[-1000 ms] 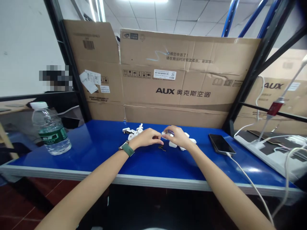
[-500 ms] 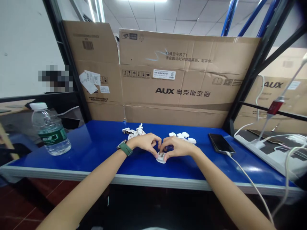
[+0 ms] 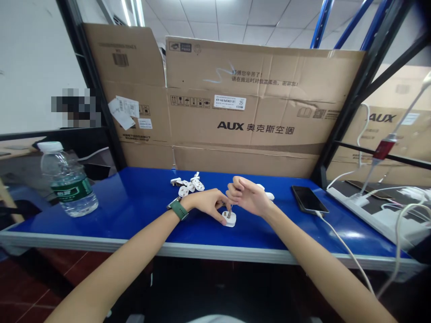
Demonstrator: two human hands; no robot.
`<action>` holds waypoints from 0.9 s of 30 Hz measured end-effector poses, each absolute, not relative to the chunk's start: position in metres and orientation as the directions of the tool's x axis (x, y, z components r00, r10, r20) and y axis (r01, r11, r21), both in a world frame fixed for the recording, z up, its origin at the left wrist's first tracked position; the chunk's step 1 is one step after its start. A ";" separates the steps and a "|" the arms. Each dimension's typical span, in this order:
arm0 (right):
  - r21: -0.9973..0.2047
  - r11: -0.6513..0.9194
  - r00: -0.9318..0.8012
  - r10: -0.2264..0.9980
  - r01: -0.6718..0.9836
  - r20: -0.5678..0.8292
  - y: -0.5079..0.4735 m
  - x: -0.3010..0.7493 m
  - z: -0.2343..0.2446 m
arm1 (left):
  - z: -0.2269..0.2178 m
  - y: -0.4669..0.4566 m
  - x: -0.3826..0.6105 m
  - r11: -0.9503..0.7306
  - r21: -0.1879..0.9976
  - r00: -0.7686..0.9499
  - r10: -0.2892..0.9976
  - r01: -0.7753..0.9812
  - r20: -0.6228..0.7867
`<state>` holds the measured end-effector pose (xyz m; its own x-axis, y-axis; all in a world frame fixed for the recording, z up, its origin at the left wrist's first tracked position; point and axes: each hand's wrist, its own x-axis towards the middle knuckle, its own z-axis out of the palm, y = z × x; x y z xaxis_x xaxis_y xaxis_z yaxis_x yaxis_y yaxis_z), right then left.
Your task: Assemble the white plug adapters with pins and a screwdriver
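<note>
A white plug lies on the blue tabletop with its metal parts facing up. My left hand, wearing a green-strapped watch, pinches the plug's left side between thumb and fingers. Above it, my right hand is closed on what looks like a screwdriver. Only the thin shaft shows, pointing down at the plug; the handle is hidden in my fingers. Behind my left wrist is a loose group of white plug parts with metal pins. More white pieces lie partly hidden behind my right hand.
A phone with a charging cable lies to the right, beside a white power strip. On the left stands a water bottle. A cardboard sheet walls off the back. A blurred person is beyond the left post.
My right hand has let go of the plug's right side, risen and turned into a fist around the tool. My left hand still pinches the plug. The view has shifted slightly.
</note>
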<state>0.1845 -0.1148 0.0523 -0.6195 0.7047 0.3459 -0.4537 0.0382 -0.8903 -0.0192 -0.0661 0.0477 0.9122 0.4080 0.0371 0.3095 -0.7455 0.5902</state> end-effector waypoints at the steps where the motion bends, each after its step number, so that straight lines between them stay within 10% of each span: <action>1: -0.895 0.034 -0.629 0.700 -0.444 0.339 -0.115 0.183 0.051 | 0.047 -0.066 -0.019 -0.751 0.584 0.912 0.407 0.308 0.042; 27: -0.909 0.080 -0.626 0.700 -0.409 0.343 -0.119 0.179 0.051 | 0.043 -0.063 -0.018 -0.777 0.544 0.911 0.409 0.317 0.053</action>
